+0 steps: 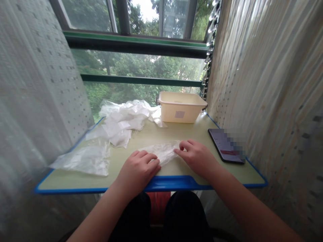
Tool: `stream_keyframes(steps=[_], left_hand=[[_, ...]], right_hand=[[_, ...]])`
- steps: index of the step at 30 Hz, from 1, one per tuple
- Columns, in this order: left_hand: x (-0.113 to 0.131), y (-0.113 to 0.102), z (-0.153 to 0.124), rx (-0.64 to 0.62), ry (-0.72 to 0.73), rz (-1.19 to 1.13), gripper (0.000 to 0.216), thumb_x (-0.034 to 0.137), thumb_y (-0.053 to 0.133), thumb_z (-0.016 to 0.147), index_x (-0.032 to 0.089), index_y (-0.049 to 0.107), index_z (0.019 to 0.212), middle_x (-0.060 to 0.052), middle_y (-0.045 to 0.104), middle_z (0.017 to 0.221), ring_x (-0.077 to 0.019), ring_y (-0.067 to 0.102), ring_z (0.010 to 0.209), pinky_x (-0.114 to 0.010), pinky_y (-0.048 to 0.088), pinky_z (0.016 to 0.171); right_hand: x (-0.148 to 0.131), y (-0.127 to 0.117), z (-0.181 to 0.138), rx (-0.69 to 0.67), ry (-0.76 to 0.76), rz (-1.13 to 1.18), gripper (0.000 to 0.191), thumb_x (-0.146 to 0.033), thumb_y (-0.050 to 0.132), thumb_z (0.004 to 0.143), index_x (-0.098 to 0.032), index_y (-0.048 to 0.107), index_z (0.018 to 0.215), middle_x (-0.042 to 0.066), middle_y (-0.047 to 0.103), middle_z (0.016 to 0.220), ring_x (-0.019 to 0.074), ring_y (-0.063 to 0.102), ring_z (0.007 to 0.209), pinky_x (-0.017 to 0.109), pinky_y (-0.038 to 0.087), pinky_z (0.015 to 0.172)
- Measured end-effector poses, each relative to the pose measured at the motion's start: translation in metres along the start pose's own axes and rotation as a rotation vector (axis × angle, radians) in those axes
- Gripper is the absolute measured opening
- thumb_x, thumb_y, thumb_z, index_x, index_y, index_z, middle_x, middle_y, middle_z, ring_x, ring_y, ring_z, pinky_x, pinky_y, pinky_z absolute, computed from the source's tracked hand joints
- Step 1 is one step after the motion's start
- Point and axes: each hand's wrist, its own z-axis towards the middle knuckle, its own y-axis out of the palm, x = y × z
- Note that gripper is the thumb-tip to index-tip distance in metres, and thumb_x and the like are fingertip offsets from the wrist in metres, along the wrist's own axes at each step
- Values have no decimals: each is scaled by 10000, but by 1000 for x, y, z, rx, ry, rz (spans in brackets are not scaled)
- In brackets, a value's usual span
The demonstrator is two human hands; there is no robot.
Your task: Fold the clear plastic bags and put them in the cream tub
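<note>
A clear plastic bag (165,151) lies flattened on the table in front of me, stretched between both hands. My left hand (141,166) rests over its near left part, fingers bent together and pressing on the plastic. At the bag's right end, the thumb and forefinger of my right hand (193,153) are pinched on its edge. Part of the bag is hidden beneath my left fingers. Another clear bag (85,159) lies flat to the left of my hands.
A heap of crumpled clear bags (128,116) covers the back left of the table. Beside it stands a cream plastic bin (180,112). A dark phone (222,148) lies at the right. The table has a blue rim (171,183); curtains hang on both sides.
</note>
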Motion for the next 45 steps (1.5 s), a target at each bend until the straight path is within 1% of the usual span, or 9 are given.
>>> stream_keyframes(steps=[4,10,14,18,22,28,35,40,45], left_hand=[[0,0,0,2,-5,7,154,249,485,839,209,633,820,-11,641,831,-159,530,757,-320,392,694],[2,1,0,24,-21,44,144,185,487,827,200,630,817,-4,652,862,-173,546,770,-334,416,703],[1,2,-4,87,-79,77,143,190,485,827,178,627,840,-23,657,896,-192,565,787,-346,440,710],[1,4,-6,128,-104,70,153,190,476,833,163,624,856,-34,655,896,-183,577,782,-324,460,710],[0,5,-8,134,-119,66,155,187,470,837,168,621,868,-32,653,920,-178,581,809,-306,471,718],[0,4,-7,145,-130,46,156,171,473,836,163,615,901,-41,641,949,-190,556,878,-323,468,773],[-1,3,-5,136,-136,4,158,159,474,836,151,614,908,-61,628,945,-197,521,899,-337,455,807],[-3,4,-6,125,-102,30,175,143,490,824,145,618,943,-66,630,979,-214,507,915,-366,440,824],[-2,4,-4,77,-76,85,158,149,519,802,156,627,917,-57,633,975,-221,504,848,-382,443,741]], right_hand=[[2,8,-1,-31,55,26,217,-139,528,806,-207,630,985,56,587,899,165,458,770,273,338,641],[-5,13,-3,3,81,-23,228,-168,481,837,-205,613,1018,45,586,848,159,481,736,272,323,615],[-7,13,0,-49,149,77,236,-208,432,856,-226,619,1000,19,587,767,137,512,667,260,316,573],[-9,13,2,-50,201,189,282,-288,450,831,-233,578,1076,16,609,837,140,549,696,258,329,589],[-10,16,7,-31,153,197,314,-346,464,822,-246,552,1107,9,616,852,142,555,712,265,312,584],[-10,17,16,-35,92,110,196,-299,431,854,-232,596,936,4,592,781,130,521,706,274,251,551],[-2,16,25,11,-45,-15,163,-206,426,855,-187,544,745,12,543,702,121,420,612,294,160,508],[7,19,31,107,-141,-61,171,-173,396,867,-201,554,808,9,529,695,117,397,602,288,170,516],[9,25,31,22,-153,-64,163,-195,416,867,-208,577,875,16,566,748,113,428,593,277,190,509]])
